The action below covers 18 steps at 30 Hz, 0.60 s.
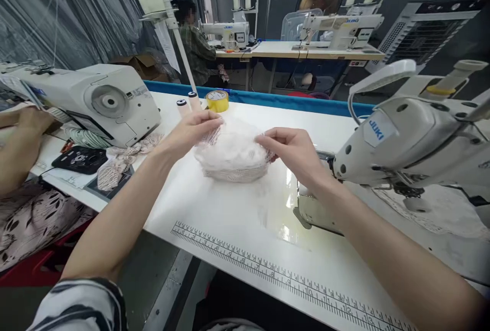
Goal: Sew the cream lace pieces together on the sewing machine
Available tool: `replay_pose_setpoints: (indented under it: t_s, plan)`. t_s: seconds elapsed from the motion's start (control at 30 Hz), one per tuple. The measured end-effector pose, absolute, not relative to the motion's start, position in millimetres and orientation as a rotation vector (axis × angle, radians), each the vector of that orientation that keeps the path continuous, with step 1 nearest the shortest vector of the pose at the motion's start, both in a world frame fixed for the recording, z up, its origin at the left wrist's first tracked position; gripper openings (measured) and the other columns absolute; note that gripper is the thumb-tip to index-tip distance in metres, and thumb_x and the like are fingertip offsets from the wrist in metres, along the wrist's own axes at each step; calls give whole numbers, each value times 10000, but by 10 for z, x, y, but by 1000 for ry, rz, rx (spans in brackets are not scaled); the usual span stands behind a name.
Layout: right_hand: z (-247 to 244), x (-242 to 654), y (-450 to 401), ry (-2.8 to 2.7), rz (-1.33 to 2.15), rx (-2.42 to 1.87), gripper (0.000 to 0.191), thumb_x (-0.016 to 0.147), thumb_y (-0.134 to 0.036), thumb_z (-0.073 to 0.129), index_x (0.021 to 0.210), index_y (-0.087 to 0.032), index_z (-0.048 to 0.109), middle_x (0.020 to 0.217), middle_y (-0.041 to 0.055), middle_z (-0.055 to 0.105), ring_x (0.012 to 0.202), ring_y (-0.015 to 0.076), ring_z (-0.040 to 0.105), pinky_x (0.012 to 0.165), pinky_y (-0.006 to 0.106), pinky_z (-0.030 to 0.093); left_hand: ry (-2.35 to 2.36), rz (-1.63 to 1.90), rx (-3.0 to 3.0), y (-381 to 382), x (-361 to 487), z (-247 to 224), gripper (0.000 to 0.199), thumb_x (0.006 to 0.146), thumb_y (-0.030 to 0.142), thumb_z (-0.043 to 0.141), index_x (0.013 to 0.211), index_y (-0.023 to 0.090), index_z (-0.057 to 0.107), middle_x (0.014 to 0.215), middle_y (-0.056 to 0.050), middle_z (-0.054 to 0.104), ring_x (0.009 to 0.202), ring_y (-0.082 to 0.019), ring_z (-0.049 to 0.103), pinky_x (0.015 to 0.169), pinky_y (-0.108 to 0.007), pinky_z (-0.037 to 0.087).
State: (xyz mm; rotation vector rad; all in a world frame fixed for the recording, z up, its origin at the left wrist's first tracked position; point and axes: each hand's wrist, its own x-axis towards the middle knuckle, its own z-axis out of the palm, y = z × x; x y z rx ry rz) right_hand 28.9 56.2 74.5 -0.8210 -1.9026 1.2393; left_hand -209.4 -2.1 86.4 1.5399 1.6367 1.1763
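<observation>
Fabric (234,157) is pinched at opposite sides by left hand (190,131) and right hand (297,151)

We see a bright foreground and a dimmer background: the white worktop (184,203) throws back even, cool light, while the dark grey wall (285,2) at the top of the frame sinks into shade. Between the hands (296,148) we find the pale fabric (233,156) nearly washed out, its folds smeared by blur. White glare spots sit on the yellowish patch (278,208) right of centre, which suggests to us light from overhead. We catch a faint sheen on the curtain (88,20) at upper left. Wide-angle distortion stretches the forearms (133,213) towards the lower corners, the bottom right corner darkens, and the far sewing machines (235,34) look soft.
</observation>
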Motion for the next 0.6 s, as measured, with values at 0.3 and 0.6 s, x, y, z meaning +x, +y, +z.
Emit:
replay_pose_setpoints:
  t_s: [0.3, 0.6]
  plan:
    - [203, 184, 1031, -2003, 913, -1178, 201, 840, -333, 576, 928, -189, 685, 516, -40, 565, 491, 136, 537, 506, 247, 382, 2142, 968, 1799, 539, -2057, 301, 194, 833, 349, 591, 915, 218, 709, 813, -36, 667, 788, -206, 595, 682, -290, 418]
    - [228, 1164, 185, -2320, 779, -1100, 215, 892, -248, 549, 1028, -239, 715, 758, -5, 719, 646, 142, 638, 596, 251, 439, 1904, 934, 2291, 267, -1711, 428, 389, 964, 428, 392, 1187, 229, 641, 1230, -46, 651, 1156, -221, 582, 1007, -353, 418]
